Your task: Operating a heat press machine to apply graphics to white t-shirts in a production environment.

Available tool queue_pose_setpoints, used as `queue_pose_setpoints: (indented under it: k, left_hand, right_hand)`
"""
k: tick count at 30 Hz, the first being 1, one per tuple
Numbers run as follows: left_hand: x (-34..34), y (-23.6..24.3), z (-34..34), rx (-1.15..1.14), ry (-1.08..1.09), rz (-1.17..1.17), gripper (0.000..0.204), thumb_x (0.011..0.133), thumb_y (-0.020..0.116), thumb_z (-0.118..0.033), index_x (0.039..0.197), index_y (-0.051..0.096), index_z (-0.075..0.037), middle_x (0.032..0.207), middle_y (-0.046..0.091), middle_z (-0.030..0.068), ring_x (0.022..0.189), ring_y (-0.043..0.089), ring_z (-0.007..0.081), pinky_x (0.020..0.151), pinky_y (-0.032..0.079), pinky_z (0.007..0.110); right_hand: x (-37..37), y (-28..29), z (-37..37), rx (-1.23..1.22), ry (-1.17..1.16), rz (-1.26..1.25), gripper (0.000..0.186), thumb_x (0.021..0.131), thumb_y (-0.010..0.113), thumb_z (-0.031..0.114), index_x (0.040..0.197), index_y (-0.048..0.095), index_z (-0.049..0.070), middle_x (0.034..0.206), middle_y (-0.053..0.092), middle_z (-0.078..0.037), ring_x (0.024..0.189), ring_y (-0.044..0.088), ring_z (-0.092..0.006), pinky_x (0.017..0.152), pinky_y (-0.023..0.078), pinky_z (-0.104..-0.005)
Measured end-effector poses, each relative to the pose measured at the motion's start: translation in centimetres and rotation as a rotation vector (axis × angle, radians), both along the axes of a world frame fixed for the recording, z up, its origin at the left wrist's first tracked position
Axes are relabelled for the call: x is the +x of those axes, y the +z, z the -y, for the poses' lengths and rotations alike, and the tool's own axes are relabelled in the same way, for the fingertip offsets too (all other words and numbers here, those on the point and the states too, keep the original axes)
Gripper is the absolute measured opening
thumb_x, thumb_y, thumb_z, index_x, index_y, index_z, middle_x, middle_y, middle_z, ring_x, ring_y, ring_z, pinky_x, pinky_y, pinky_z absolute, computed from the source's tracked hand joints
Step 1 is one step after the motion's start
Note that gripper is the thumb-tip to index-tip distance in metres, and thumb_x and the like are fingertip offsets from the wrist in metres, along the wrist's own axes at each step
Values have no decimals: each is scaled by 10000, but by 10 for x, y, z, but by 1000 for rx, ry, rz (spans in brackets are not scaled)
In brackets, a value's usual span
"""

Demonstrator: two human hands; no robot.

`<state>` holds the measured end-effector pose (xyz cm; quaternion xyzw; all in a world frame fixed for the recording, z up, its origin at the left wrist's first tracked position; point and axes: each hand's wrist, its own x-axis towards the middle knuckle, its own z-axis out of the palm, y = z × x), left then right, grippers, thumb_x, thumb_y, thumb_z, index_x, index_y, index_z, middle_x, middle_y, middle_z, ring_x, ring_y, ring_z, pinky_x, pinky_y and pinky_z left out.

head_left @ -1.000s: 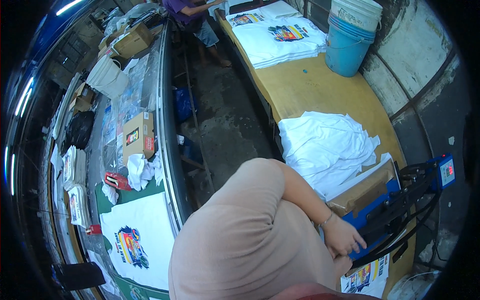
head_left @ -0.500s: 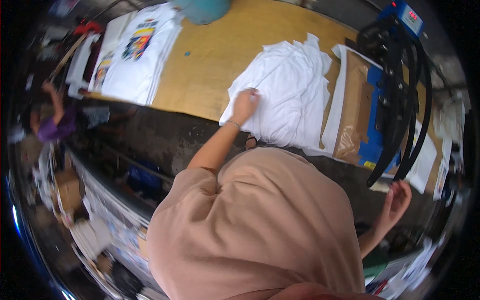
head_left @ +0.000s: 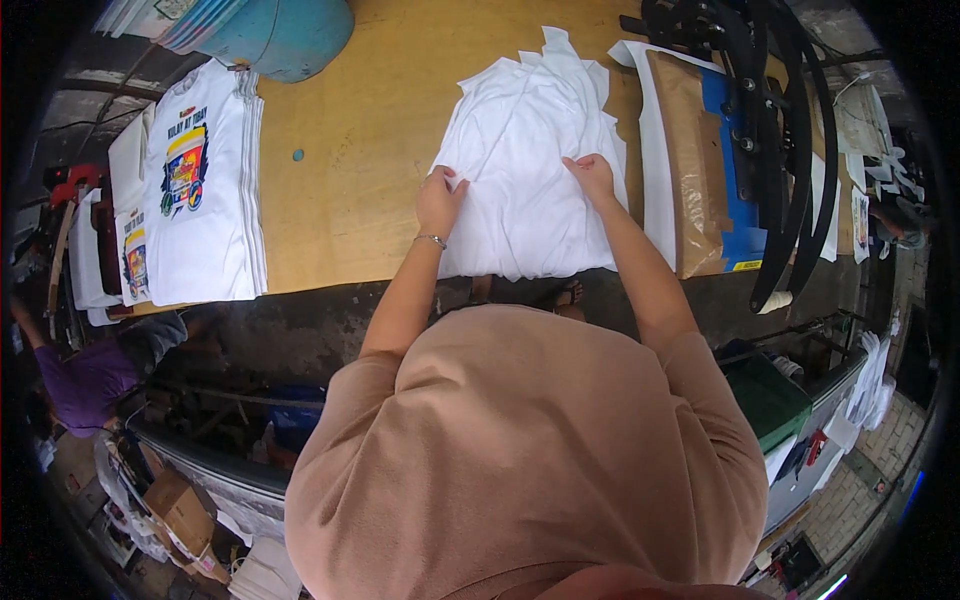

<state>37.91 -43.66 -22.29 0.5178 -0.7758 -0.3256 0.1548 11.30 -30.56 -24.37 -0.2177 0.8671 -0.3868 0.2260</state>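
Observation:
A pile of rumpled white T-shirts (head_left: pixel 530 130) lies on the yellow tabletop in front of me, its lower edge along the table's near side. My left hand (head_left: pixel 440 203) is at the pile's left edge, its fingers and thumb closed on the white cloth. Toward the right side of the same pile, my right hand (head_left: pixel 592 177) pinches the fabric between thumb and fingertips. Folds run across the cloth between both hands.
Right of the pile stands a black-armed heat press (head_left: pixel 765 130) beside a brown-and-blue covered board (head_left: pixel 690 170). Printed white T-shirts (head_left: pixel 205 200) are stacked at the left, near a teal bucket (head_left: pixel 300 40). A person in purple (head_left: pixel 90 385) is at the far left.
My right hand has come from beside the press's handle onto the white T-shirts and closed on the cloth. My left hand has shifted to their left edge. The view has turned.

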Motion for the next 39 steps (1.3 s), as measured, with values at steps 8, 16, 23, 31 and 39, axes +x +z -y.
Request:
queue_pose_setpoints:
  k: [8,16,23,31,39]
  left_hand:
    - [8,13,11,-121,-169,-7,206,860,596,-211,938,503,-45,777,565,104,733,561,228,625,442,366]
    - [114,23,16,23,539,-544,257,975,387,-263,1044,416,-17,1024,464,153,970,452,228,911,350,340]
    - [223,-7,32,132,758,-354,341,949,428,-284,1113,408,14,1064,498,168,997,481,216,887,385,332]
    - [272,-10,19,749,687,-616,286,895,565,-259,954,585,20,877,614,70,791,571,113,696,471,255]
    - [302,56,10,1050,366,-551,291,838,648,-136,1071,590,29,996,646,66,871,605,108,764,474,236]
  right_hand:
    - [1,38,2,-344,45,301,116,795,598,128,760,554,27,800,567,-50,737,518,-153,701,431,-271]
    - [9,32,-14,-437,-370,841,219,843,564,120,1024,524,4,951,577,-79,842,571,-216,757,472,-265]
    - [-10,-6,28,-270,-128,-4,219,772,670,135,939,589,21,831,585,-20,748,539,-99,675,446,-225]
    - [9,-9,47,-97,238,0,287,726,754,251,819,601,27,731,581,-17,658,511,-106,612,419,-242]
    - [-5,60,16,-232,389,-110,200,800,684,215,831,585,43,690,586,-13,635,521,-122,589,420,-260]
